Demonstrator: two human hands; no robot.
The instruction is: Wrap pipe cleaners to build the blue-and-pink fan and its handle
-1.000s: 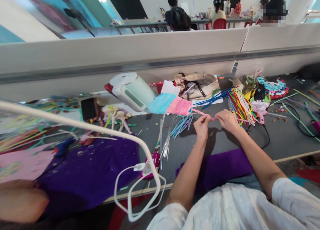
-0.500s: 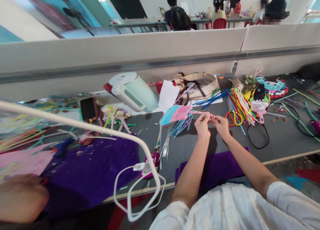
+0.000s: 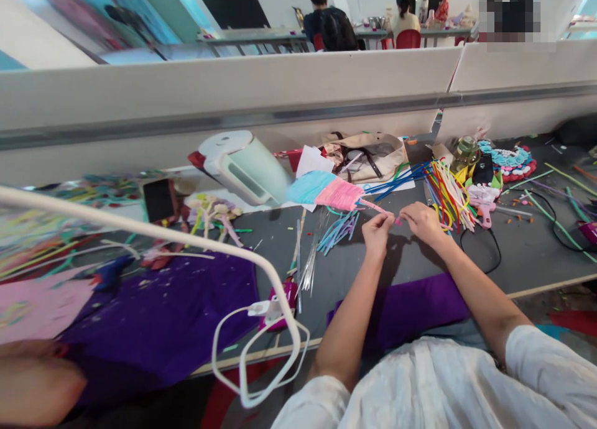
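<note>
My left hand pinches the thin pink stem of a blue-and-pink fuzzy piece, which points up and to the left above the table. Just right of it, my right hand has its fingers pressed together near the stem's end, by a small pink bit; whether that bit is in its fingers is too small to tell. Below the fuzzy piece lies a bundle of blue and purple stems. Bright yellow, red and white stems spread behind my right hand.
A pale green device stands at the back beside a beige bag. A thick white cable crosses the left side. Purple cloth covers the left front, near another person's arm. A pink glue gun lies right.
My right hand has moved right and up, away from my left hand. The fuzzy piece has tilted and shifted left and up. The scissors' orange handles are now hidden.
</note>
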